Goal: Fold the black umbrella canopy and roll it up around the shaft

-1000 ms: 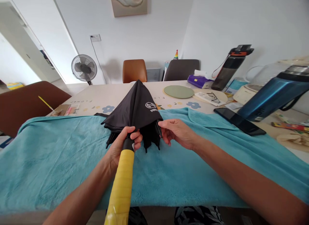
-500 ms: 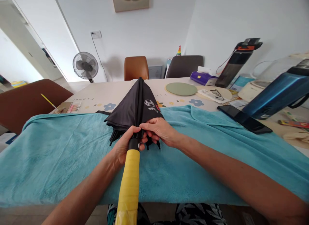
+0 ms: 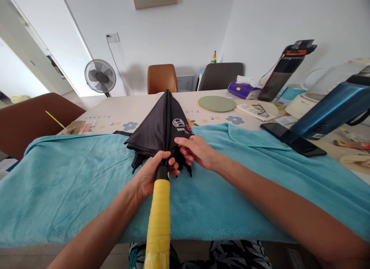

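A black folded umbrella (image 3: 157, 124) with a white logo lies pointing away from me, its canopy loosely gathered and rib tips sticking out at the lower edge. Its yellow wrapped handle (image 3: 158, 222) runs toward me past the table edge. My left hand (image 3: 154, 168) is closed around the shaft where the handle meets the canopy, the thumb pressing on the gathered cloth. On the right side of the canopy, my right hand (image 3: 199, 150) pinches the black cloth near its lower edge, thumb and forefinger together. Those fingers partly hide the cloth.
A turquoise towel (image 3: 86, 192) covers the near part of the table. To the right are a phone (image 3: 291, 140), a blue bottle (image 3: 332, 103), a dark bottle (image 3: 281, 74), glasses (image 3: 260, 110), and a purple tissue pack (image 3: 243, 90). A green round mat (image 3: 216, 103) lies behind the towel.
My right hand has moved from beside the left thumb up and to the right along the canopy. My left hand keeps its grip on the shaft.
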### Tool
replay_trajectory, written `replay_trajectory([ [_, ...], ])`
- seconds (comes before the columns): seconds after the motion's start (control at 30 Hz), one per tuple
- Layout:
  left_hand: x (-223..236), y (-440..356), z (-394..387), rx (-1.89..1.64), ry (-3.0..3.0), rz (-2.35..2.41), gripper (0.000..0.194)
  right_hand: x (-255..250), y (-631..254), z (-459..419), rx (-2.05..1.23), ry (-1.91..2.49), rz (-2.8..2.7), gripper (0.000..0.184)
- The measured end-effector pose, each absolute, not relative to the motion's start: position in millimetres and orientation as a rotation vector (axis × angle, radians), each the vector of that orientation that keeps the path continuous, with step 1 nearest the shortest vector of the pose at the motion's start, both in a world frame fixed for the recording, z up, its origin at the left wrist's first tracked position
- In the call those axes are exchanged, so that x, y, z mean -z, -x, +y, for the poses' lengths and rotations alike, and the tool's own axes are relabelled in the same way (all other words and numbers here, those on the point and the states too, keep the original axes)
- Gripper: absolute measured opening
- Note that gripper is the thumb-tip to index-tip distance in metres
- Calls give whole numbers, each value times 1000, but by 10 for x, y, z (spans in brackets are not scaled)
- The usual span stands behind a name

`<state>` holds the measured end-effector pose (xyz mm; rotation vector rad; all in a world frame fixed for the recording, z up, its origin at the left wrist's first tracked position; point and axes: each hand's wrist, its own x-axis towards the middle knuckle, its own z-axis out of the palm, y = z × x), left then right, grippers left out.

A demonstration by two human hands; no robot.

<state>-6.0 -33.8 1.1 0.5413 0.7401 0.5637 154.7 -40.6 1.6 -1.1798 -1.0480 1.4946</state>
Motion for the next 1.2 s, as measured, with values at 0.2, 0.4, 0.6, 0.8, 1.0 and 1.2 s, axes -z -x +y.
replay_trajectory([
  [0.2, 10, 41, -352, -579, -558, 715, 25, 39, -1719, -249, -1445, 1136, -680, 22],
  [0.4, 5, 41, -356, -576, -591, 737, 27, -51, -1813, -138, -1069, 1096, -557, 6],
  [0.6, 22, 61, -336, -549, -605, 686, 26, -482, -1646, -19, -664, 1090, -802, 15],
  [0.8, 10, 95, -335, -553, -608, 623, 27, -731, -1477, 211, -352, 1195, -1196, 28],
  [1.0, 32, 102, -342, -579, -694, 608, 28, -939, -1067, 458, -94, 1271, -1687, 26],
  [1.2, 85, 77, -353, -616, -753, 723, 24, -546, -390, 629, -84, 1289, -2635, 14],
])
